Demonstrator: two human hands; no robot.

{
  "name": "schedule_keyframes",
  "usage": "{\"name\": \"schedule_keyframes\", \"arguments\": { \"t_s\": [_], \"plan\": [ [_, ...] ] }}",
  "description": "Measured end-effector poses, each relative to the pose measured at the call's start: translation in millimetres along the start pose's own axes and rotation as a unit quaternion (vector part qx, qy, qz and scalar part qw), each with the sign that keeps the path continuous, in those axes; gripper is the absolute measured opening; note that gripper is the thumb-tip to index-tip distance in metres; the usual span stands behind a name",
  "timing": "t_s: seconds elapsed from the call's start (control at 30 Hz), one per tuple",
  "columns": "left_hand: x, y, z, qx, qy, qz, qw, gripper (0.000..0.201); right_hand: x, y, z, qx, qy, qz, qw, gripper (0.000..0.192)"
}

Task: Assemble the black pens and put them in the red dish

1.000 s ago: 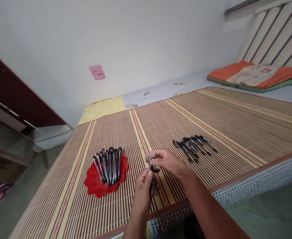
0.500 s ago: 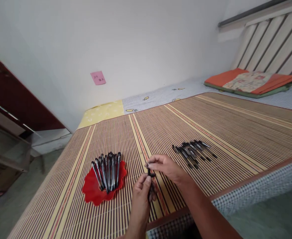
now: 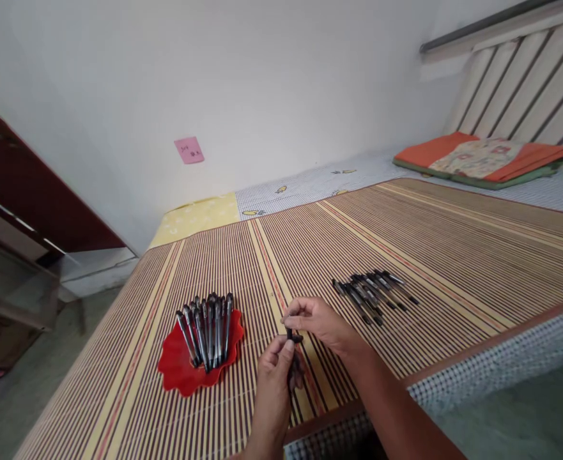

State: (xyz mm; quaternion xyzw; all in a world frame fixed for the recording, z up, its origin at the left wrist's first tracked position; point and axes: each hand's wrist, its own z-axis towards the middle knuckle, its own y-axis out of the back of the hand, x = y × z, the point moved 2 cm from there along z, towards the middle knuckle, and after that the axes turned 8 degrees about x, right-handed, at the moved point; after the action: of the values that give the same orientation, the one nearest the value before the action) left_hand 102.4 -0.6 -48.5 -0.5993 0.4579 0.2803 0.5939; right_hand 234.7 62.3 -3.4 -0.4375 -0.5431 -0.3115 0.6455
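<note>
1. While the left hand [image 3: 274,374] stands upright near the front edge of the bed, its fingers are curled shut around a dark pen [image 3: 292,358], whose barrel runs down along the palm and whose top pokes out above the fingertips.
2. Just above it, the right hand [image 3: 319,322] reaches in from the right, its thumb and fingers pinched narrow on a small dark cap [image 3: 291,335] at the top of that pen; whether the cap is seated on the pen or apart from it cannot be told.
3. Both hands meet over a woven striped mat [image 3: 310,243], brown with yellow and red bands, which covers most of the bed.
4. To the left of the hands, near but not touching, lies a red scalloped plate [image 3: 178,367] on the mat, carrying a fanned bunch of pens [image 3: 207,326] with dark caps and shiny barrels, their lower ends gathered toward the plate's middle.
5. To the right, beyond the right wrist, a second bunch of dark pens [image 3: 372,291] lies loose on the mat in a slanting row, well apart from the plate.
6. Farther back, a patterned bedsheet [image 3: 310,182] shows past the mat's far edge, and a folded orange cushion [image 3: 482,156] rests by the slatted headboard [image 3: 525,83].
7. On the white wall [image 3: 262,76] a pink note [image 3: 188,150] is stuck.
</note>
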Motion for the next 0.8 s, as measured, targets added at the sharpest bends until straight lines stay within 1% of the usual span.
{"name": "schedule_keyframes", "arguments": {
  "t_s": [0.07,0.17,0.23,0.33,0.43,0.63,0.7,0.73,0.77,0.8],
  "plan": [
    [-1,-0.8,-1,0.000,-0.002,0.003,1.000,0.033,-1,-1,0,0.008,0.000,0.005,1.000,0.030],
    [-4,-2.9,-2,-0.007,-0.002,-0.015,1.000,0.032,2,-2,-2,0.056,0.007,0.017,0.998,0.036],
    [-6,-4.3,-2,-0.010,0.003,-0.028,1.000,0.033,3,-2,-4,0.064,0.015,0.012,0.998,0.037],
    [-7,-4.6,-2,-0.018,0.008,-0.018,1.000,0.036,2,-1,-3,0.031,0.012,0.005,0.999,0.031],
    [-6,-1.9,-1,-0.036,-0.007,0.020,0.999,0.037,-3,-3,1,0.003,0.004,0.007,1.000,0.029],
    [-7,4.8,-4,-0.097,-0.059,0.115,0.987,0.034,-12,-11,7,-0.008,0.008,-0.005,1.000,0.033],
    [-8,5.2,-4,-0.101,-0.066,0.121,0.985,0.032,-10,-10,8,0.005,0.017,-0.033,0.999,0.030],
    [-8,5.0,-3,-0.098,-0.067,0.113,0.986,0.031,-7,-6,7,0.003,0.022,-0.064,0.998,0.027],
    [-8,4.7,-2,-0.093,-0.064,0.101,0.988,0.031,-4,-1,6,-0.015,0.024,-0.123,0.992,0.025],
    [-8,4.2,-1,-0.089,-0.060,0.084,0.991,0.032,1,7,5,-0.053,0.023,-0.202,0.978,0.023]
  ]
}}
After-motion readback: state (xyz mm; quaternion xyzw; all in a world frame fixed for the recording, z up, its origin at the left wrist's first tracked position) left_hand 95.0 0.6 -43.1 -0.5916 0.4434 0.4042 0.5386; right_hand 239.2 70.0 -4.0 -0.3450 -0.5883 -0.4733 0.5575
